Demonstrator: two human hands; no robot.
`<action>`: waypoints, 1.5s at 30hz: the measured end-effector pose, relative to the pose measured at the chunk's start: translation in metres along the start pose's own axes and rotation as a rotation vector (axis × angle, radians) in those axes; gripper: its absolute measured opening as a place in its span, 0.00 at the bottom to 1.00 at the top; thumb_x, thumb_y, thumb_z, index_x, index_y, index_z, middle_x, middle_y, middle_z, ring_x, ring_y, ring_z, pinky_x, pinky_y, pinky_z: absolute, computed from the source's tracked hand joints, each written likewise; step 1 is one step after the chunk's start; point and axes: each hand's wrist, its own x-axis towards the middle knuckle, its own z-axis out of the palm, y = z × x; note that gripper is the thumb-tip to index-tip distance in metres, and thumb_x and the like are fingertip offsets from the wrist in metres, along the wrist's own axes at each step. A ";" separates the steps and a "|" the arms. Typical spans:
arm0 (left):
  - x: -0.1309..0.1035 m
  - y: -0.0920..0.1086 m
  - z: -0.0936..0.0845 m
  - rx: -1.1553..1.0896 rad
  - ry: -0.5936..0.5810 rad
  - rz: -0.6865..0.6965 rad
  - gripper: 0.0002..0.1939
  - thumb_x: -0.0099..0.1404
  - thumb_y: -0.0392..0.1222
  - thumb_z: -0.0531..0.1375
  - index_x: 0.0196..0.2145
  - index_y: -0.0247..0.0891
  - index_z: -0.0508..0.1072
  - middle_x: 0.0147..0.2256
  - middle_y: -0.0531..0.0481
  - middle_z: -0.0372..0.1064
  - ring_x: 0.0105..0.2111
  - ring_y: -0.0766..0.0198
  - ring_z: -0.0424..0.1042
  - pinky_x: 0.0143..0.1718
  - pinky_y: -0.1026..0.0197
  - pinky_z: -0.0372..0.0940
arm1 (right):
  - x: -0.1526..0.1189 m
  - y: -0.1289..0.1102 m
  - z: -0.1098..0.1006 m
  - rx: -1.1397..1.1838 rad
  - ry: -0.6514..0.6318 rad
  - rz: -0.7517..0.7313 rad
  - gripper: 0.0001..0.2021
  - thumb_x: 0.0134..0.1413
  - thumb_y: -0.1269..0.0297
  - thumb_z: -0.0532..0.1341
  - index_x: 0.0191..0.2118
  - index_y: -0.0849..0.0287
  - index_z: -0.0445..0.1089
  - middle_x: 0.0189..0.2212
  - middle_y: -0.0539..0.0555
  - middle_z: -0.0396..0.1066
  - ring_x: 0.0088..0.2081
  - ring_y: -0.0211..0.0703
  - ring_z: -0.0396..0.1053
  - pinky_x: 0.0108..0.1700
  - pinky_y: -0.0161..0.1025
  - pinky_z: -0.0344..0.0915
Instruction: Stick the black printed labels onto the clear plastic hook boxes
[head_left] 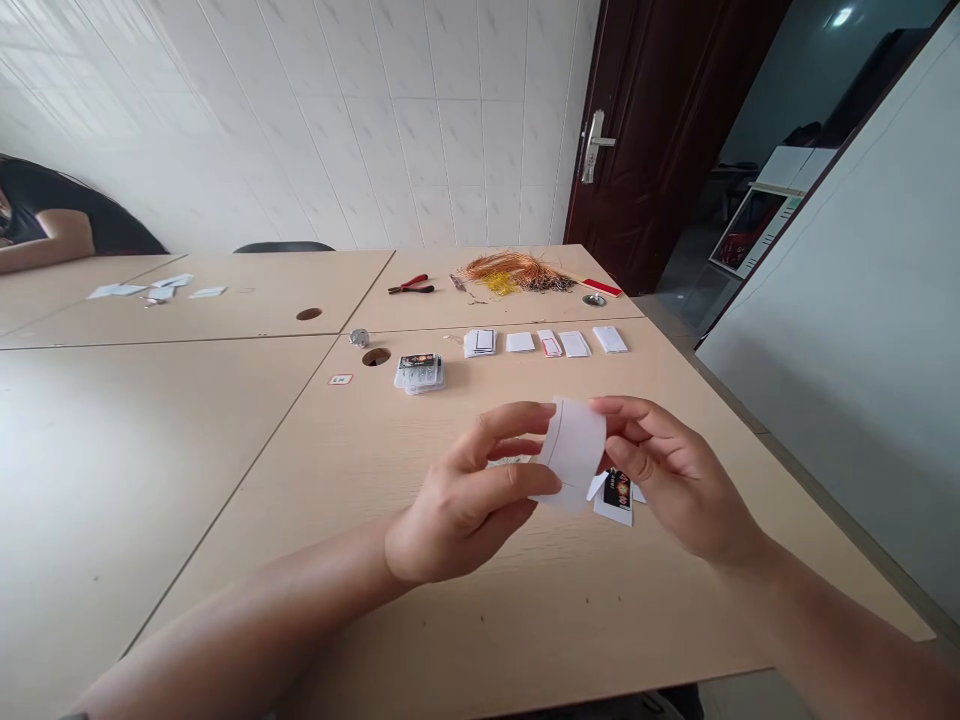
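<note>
A curved white slip of paper (576, 450) with thin dark lines is held up over the table. My left hand (480, 490) pinches its left side between thumb and fingers. At its right edge, my right hand (667, 475) is closed on the slip with thumb and fingers. Below the slip, a black-and-white printed card (616, 497) lies on the table beside other white pieces, partly hidden by the slip and my right hand.
Clear plastic boxes (420, 373) and stacks of white cards (520, 342) lie beyond my hands. Farther back are red-black pliers (411, 285), copper-coloured wires (517, 265) and a metal ring (593, 300). A person's arm (56, 238) rests at the far left.
</note>
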 end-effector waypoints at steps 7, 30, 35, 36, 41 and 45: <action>0.007 -0.005 0.004 -0.310 -0.095 -0.500 0.08 0.65 0.32 0.60 0.30 0.42 0.77 0.50 0.45 0.71 0.47 0.57 0.73 0.51 0.53 0.70 | 0.002 0.004 -0.008 0.005 0.002 0.028 0.19 0.63 0.47 0.62 0.51 0.54 0.71 0.37 0.54 0.76 0.35 0.43 0.77 0.32 0.37 0.75; 0.010 -0.029 0.009 -0.512 0.043 -1.061 0.10 0.52 0.41 0.61 0.34 0.39 0.70 0.22 0.55 0.69 0.23 0.67 0.69 0.27 0.64 0.65 | 0.001 0.018 0.008 -0.897 -0.136 -0.580 0.11 0.69 0.70 0.53 0.52 0.59 0.69 0.45 0.63 0.74 0.41 0.50 0.78 0.40 0.44 0.78; 0.009 -0.036 0.008 -0.470 0.112 -1.042 0.16 0.58 0.49 0.60 0.42 0.39 0.71 0.33 0.49 0.73 0.28 0.65 0.73 0.31 0.60 0.70 | 0.017 0.022 0.002 -0.981 -0.155 -0.522 0.09 0.68 0.71 0.54 0.41 0.58 0.72 0.45 0.60 0.75 0.39 0.44 0.76 0.41 0.42 0.76; 0.009 -0.039 0.007 -0.436 0.138 -1.024 0.18 0.60 0.51 0.59 0.45 0.39 0.71 0.39 0.47 0.74 0.31 0.64 0.74 0.33 0.59 0.72 | 0.025 0.024 -0.003 -0.996 -0.138 -0.478 0.08 0.69 0.69 0.55 0.41 0.58 0.72 0.45 0.58 0.75 0.39 0.42 0.75 0.42 0.42 0.76; 0.006 -0.063 -0.002 -0.193 0.227 -0.914 0.15 0.64 0.51 0.60 0.45 0.42 0.72 0.50 0.46 0.71 0.43 0.59 0.73 0.44 0.56 0.72 | 0.097 0.039 -0.034 -1.127 0.114 -0.073 0.10 0.68 0.60 0.62 0.49 0.59 0.72 0.51 0.57 0.73 0.45 0.45 0.74 0.47 0.47 0.74; -0.001 -0.085 -0.002 -0.062 0.216 -0.866 0.10 0.68 0.46 0.61 0.43 0.38 0.73 0.47 0.45 0.73 0.44 0.58 0.73 0.46 0.52 0.72 | 0.156 0.057 -0.049 -1.187 0.206 0.264 0.13 0.67 0.60 0.62 0.53 0.58 0.71 0.52 0.57 0.72 0.47 0.47 0.74 0.48 0.49 0.74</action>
